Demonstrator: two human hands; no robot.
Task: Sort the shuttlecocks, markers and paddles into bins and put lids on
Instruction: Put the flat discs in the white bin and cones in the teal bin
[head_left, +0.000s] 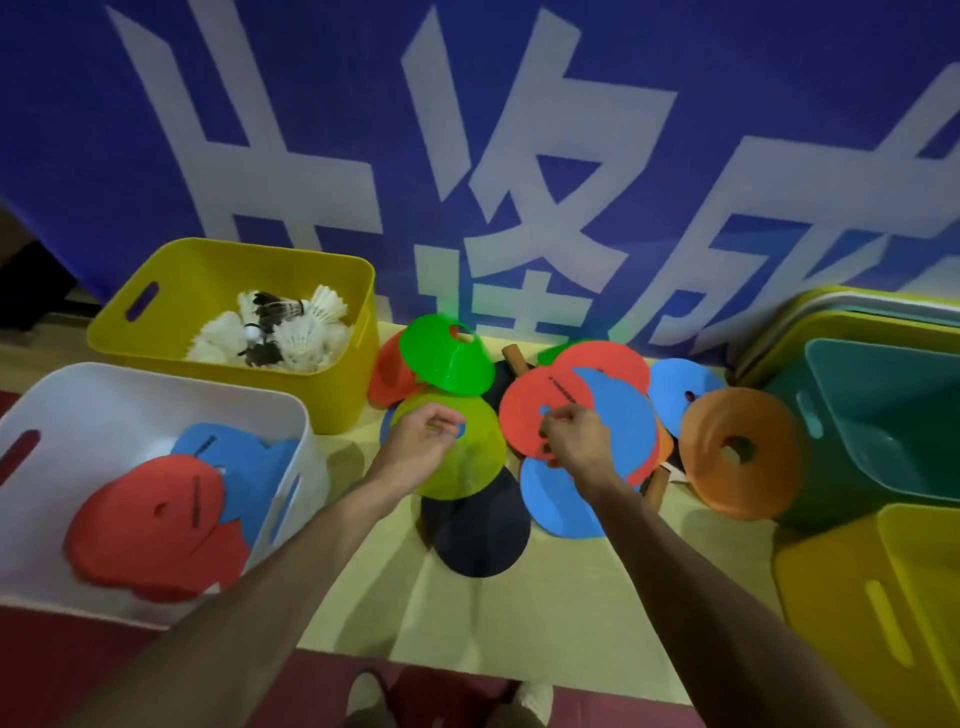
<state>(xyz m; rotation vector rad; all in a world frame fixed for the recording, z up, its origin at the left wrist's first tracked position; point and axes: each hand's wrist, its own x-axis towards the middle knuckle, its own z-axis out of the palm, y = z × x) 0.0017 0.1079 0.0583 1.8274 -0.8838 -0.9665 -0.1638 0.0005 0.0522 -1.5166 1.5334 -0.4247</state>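
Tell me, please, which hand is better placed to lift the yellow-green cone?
The left hand: its fingers are at the centre hole of the yellow-green cone, while the right hand is busy pinching the red flat marker.

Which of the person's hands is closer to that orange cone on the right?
Right. The right hand pinches a red flat marker just left of the orange cone; the left hand pinches the yellow-green cone, farther left.

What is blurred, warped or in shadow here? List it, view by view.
Head view: the wide-angle lens bows the banner and teal bin; the orange cone and the red markers in the white bin are motion-smeared; the dim forearms throw soft shadows on the table; the left hand and right hand look fairly sharp.
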